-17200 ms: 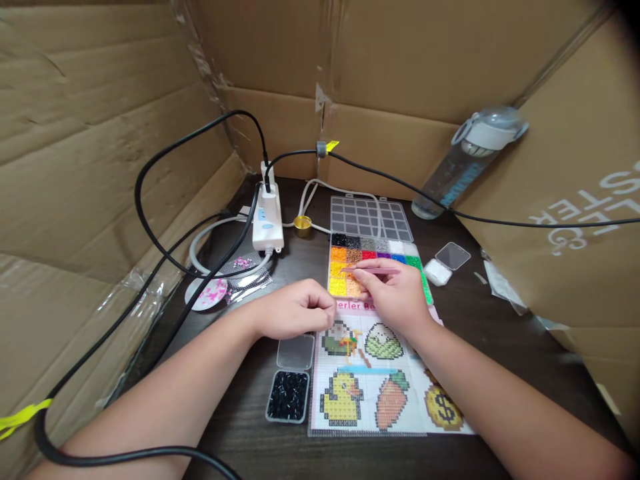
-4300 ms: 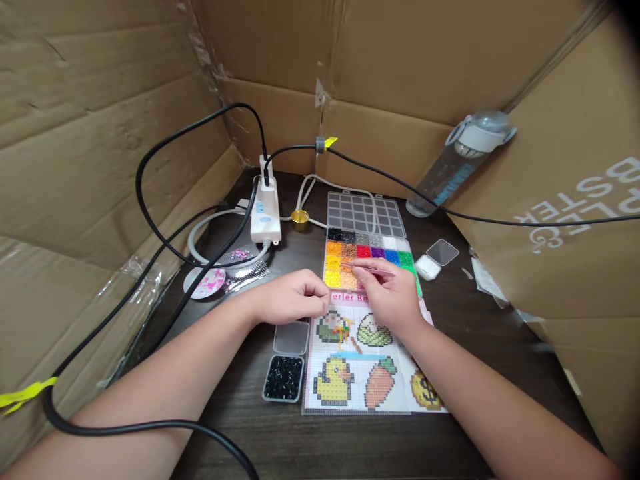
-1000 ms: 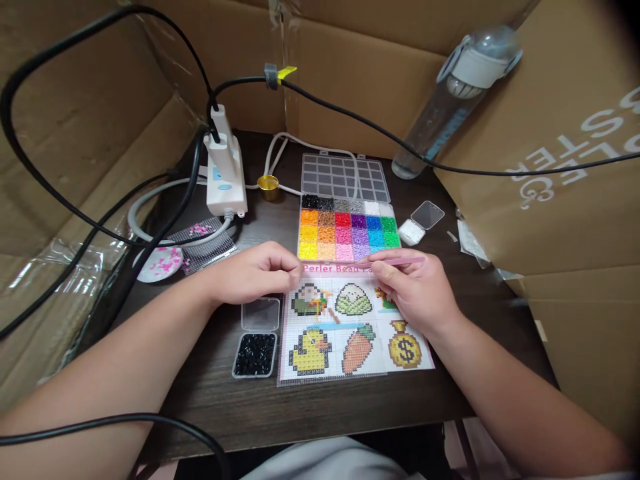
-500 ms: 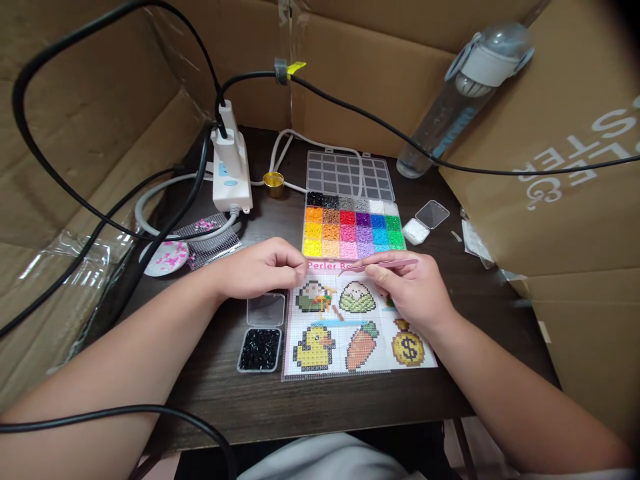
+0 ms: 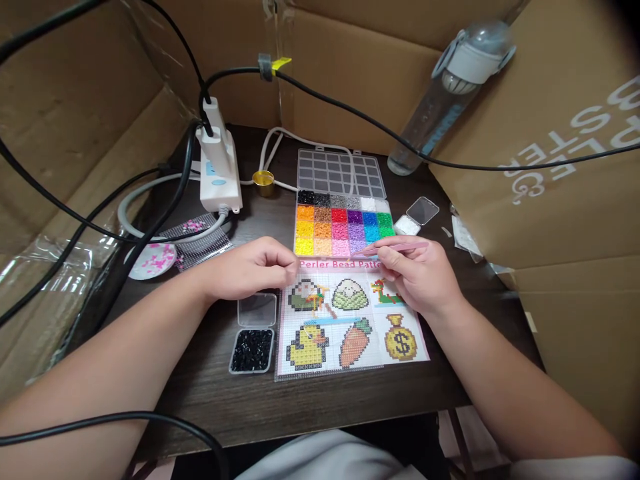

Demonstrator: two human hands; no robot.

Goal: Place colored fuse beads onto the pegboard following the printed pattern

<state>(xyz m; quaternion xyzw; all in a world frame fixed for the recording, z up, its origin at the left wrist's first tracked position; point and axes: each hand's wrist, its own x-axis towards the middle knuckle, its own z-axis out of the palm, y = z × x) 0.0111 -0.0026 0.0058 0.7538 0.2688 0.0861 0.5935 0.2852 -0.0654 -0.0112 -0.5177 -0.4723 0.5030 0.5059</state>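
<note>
I had the fingers of the right hand [image 5: 425, 273] pinching the pink tweezers [image 5: 400, 247], their tips at the near edge of the bead box [image 5: 295, 227], just beyond the printed title. The left hand [image 5: 255, 270] lay by the upper left corner of the pattern sheet [image 5: 377, 333], fingers curled and pressed together; I couldn't tell whether they held anything. The sheet lay flat on the worktop [image 5: 300, 413], with the black beads [image 5: 251, 350] in an open case to its left and the white case [image 5: 407, 225] right of the bead box.
</note>
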